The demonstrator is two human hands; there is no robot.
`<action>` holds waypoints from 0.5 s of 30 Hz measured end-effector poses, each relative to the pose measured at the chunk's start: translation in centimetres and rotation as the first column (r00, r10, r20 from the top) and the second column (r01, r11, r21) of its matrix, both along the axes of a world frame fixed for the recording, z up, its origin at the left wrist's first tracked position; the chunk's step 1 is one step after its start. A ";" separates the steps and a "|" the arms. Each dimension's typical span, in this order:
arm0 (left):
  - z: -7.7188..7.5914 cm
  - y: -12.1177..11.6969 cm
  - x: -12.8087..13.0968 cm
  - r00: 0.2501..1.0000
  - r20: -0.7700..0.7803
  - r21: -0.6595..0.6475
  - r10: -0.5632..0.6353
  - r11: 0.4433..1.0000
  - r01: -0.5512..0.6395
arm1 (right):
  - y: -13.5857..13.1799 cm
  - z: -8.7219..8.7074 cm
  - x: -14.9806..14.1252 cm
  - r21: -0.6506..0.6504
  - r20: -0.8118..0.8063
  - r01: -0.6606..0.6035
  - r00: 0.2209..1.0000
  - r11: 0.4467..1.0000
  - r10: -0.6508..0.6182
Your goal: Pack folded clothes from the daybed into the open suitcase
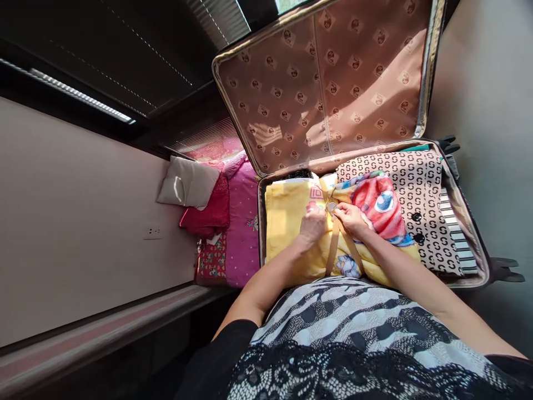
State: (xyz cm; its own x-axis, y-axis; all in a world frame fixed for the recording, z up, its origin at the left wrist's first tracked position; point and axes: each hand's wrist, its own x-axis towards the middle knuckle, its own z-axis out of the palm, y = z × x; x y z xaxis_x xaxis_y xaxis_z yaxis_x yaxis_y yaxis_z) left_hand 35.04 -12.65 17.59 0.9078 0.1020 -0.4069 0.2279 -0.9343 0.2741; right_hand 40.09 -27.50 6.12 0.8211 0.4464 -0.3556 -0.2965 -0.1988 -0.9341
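An open suitcase lies in front of me, its lid raised and lined with patterned brown fabric. Inside lies a yellow blanket with a red and blue cartoon print, crossed by tan packing straps. My left hand and my right hand meet over the blanket, both pinched on the strap buckle between them. A black-and-white patterned garment with black buttons lies to the right of the blanket, over striped cloth.
To the left of the suitcase are pink and red cloths and a white pillow. A pale wall runs along the left. My black-and-white patterned clothing fills the bottom of the view. The suitcase wheels stick out at right.
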 end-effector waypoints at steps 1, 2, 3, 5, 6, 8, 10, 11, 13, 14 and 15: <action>0.1 0.2 0.0 0.997 -0.031 0.053 -0.072 0.996 0.074 | -0.1 0.1 -0.1 0.026 -0.038 0.045 0.998 0.999 -0.044; 0.2 0.2 0.0 0.990 -0.053 0.080 -0.131 0.988 0.135 | -0.2 0.2 -0.2 0.049 -0.068 0.077 0.995 0.996 -0.074; 0.2 0.0 0.1 0.982 -0.067 0.089 -0.178 0.979 0.184 | -0.3 0.2 -0.2 0.064 -0.083 0.096 0.992 0.993 -0.091; 0.1 -0.7 0.3 0.966 -0.084 0.079 -0.246 0.964 0.253 | -0.5 0.3 -0.3 0.068 -0.064 0.094 0.994 0.993 -0.090; 0.0 -1.0 0.4 0.960 -0.090 0.073 -0.264 0.960 0.271 | -0.5 0.2 -0.4 0.064 -0.041 0.090 0.995 0.994 -0.088; -0.1 -1.4 0.5 0.955 -0.111 0.079 -0.274 0.956 0.284 | -0.5 0.2 -0.4 0.041 0.029 0.071 0.997 0.997 -0.072; -0.3 -1.5 0.5 0.955 -0.138 0.102 -0.264 0.955 0.279 | -0.4 0.1 -0.5 0.000 0.116 0.048 0.992 0.999 -0.048; -0.4 -1.4 0.4 0.954 -0.151 0.114 -0.259 0.954 0.277 | -0.3 0.0 -0.5 -0.027 0.156 0.041 0.987 0.999 -0.037; -0.7 -1.2 0.3 0.953 -0.165 0.132 -0.253 0.952 0.276 | -0.2 -0.1 -0.6 -0.084 0.222 0.035 0.975 0.996 -0.015; -0.8 -1.1 0.3 0.953 -0.164 0.139 -0.254 0.951 0.278 | -0.1 -0.2 -0.6 -0.113 0.252 0.036 0.968 0.993 -0.006; -0.9 -1.0 0.3 0.952 -0.159 0.146 -0.260 0.948 0.283 | -0.1 -0.3 -0.6 -0.138 0.278 0.034 0.961 0.990 0.006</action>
